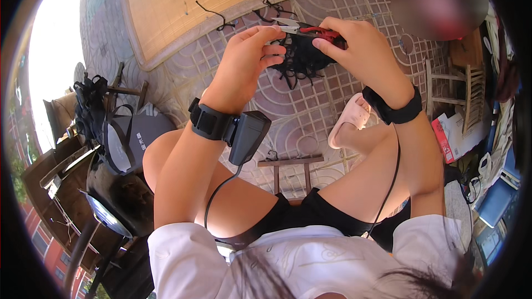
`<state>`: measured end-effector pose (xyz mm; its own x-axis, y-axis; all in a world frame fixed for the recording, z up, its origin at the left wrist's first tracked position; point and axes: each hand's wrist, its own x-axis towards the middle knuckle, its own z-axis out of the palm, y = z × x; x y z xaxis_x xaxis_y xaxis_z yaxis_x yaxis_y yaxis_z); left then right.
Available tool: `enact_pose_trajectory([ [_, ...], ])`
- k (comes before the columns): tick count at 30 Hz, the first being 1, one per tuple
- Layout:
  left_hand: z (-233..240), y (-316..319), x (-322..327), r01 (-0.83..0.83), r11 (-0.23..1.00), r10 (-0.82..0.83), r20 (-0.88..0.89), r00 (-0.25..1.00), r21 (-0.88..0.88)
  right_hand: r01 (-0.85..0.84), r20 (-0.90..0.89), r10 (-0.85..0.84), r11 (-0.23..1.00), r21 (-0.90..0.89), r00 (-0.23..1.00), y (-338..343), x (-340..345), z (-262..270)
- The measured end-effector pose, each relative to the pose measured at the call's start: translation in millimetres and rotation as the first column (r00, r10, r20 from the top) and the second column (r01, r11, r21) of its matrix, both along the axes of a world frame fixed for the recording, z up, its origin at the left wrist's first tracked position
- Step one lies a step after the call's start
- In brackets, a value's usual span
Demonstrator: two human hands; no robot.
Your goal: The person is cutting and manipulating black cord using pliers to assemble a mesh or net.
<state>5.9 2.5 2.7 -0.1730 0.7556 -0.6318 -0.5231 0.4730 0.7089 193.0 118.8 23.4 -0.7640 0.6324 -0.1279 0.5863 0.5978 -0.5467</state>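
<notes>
My right hand point(356, 43) grips a pair of scissors with red handles point(322, 32). Its metal blades point(287, 25) stand slightly apart and point left. At the blades, the thumb and forefinger of my left hand point(251, 52) come together while the other fingers curl loosely. Whether they pinch the blade or something thin is too small to tell. Below and behind the scissors shows a tangled bunch of black cords point(301, 64), partly hidden by my right hand.
Loose black cord pieces point(220, 20) lie by a tan mat point(174, 4) on the tiled floor point(286, 108). A grey bag point(129, 141) stands left, near a black bundle point(89, 108). On the right are a wooden chair point(467, 95) and a blurred patch. A wooden stool point(293, 161) is between my legs.
</notes>
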Motion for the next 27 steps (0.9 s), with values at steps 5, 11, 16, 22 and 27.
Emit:
enact_pose_trajectory([
  [5,2.7,6.5,8.4,0.042,0.987,-0.067,0.159,0.985,0.154,0.105,-0.088,-0.102,0.994,0.027,0.991,-12.3,-14.8,-2.6],
  [11,10.9,5.2,16.3,0.064,0.927,-0.113,0.112,0.987,0.369,0.052,-0.368,-0.001,0.990,0.130,0.930,-40.7,-28.0,-17.5],
  [16,7.9,-1.4,1.6,-0.119,0.924,0.106,0.056,0.993,0.362,0.023,-0.290,-0.116,0.952,-0.305,0.950,-38.2,-22.2,-16.1],
  [22,20.1,-23.1,8.7,-0.264,0.950,0.255,0.075,0.964,0.165,0.070,-0.282,-0.174,0.937,-0.342,0.944,-51.0,-7.2,-2.1],
  [27,12.5,-32.6,13.9,-0.209,0.966,0.190,0.133,0.973,0.149,0.096,-0.296,-0.154,0.975,-0.202,0.943,-51.9,7.2,3.8],
])
